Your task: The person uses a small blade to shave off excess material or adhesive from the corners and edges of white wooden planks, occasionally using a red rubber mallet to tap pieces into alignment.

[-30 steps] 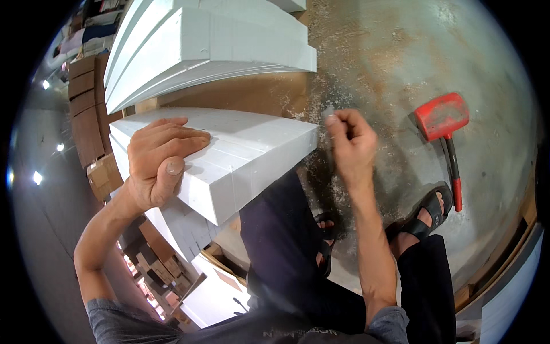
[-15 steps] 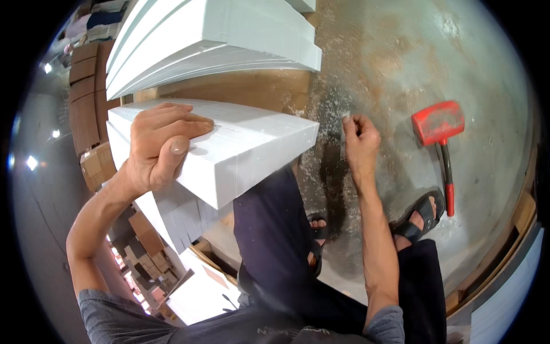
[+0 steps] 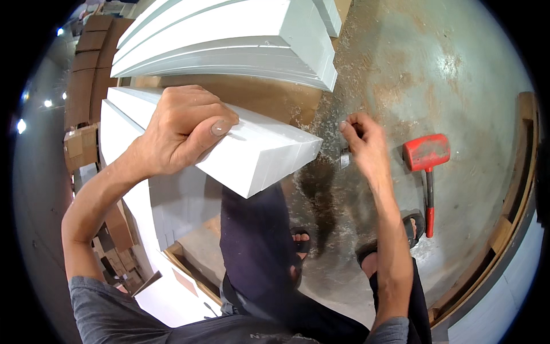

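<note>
Left hand [image 3: 177, 129] clamped over the long white foam block [image 3: 252, 152], right hand [image 3: 364, 140] pinching a small metal blade [image 3: 345, 157] just off its end — trimming apparently unfinished.

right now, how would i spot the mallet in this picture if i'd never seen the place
Start at the bare concrete floor on the right side of the view, past the white foam blocks. Just right of the person's right hand lies the mallet, flat on the floor. It is the only bright red thing there: a boxy red head, a dark shaft and a red end on the handle.
</note>
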Demonstrator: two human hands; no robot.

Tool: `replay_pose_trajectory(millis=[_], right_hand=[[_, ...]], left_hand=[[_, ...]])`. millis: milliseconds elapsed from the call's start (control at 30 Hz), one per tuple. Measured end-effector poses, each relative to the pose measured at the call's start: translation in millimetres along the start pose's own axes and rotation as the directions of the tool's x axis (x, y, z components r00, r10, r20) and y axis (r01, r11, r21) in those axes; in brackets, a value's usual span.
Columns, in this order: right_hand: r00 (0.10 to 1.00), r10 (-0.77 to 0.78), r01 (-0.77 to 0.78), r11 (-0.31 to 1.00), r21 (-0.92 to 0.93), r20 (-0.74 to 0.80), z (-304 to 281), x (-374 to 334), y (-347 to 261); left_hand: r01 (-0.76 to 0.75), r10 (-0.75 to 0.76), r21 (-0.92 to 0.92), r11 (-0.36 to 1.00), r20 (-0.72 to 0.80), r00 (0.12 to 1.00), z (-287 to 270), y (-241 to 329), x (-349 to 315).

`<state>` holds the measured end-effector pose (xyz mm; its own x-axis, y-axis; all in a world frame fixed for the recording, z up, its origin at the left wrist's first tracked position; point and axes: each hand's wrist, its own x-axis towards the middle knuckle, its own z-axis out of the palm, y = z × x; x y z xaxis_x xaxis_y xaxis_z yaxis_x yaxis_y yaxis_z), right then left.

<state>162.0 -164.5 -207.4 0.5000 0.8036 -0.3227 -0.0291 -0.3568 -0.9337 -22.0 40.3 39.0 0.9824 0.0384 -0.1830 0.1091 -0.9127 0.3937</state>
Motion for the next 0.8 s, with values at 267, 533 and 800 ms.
replay_pose_trajectory(millis=[267,533,800], right_hand=[[0.921,-0.144,0.351,0.711,-0.609,0.362,-19.5,-19.2,77.7],[0.409,-0.465,0.793,0.607,-0.053,0.785,-69.5,-15.5,-136.5],[0.336,-0.809,0.734,0.546,0.404,0.482,1.1,-15.0,-115.8]], left_hand=[[-0.053,0.053,-0.018,0.998,-0.032,0.998,-1.5,1.7,4.2],[-0.04,0.04,0.061,0.997,-0.007,0.999,2.5,-6.9,-7.9],[0.026,0.008,0.149,0.989,-0.225,0.974,9.3,-3.1,-8.3]])
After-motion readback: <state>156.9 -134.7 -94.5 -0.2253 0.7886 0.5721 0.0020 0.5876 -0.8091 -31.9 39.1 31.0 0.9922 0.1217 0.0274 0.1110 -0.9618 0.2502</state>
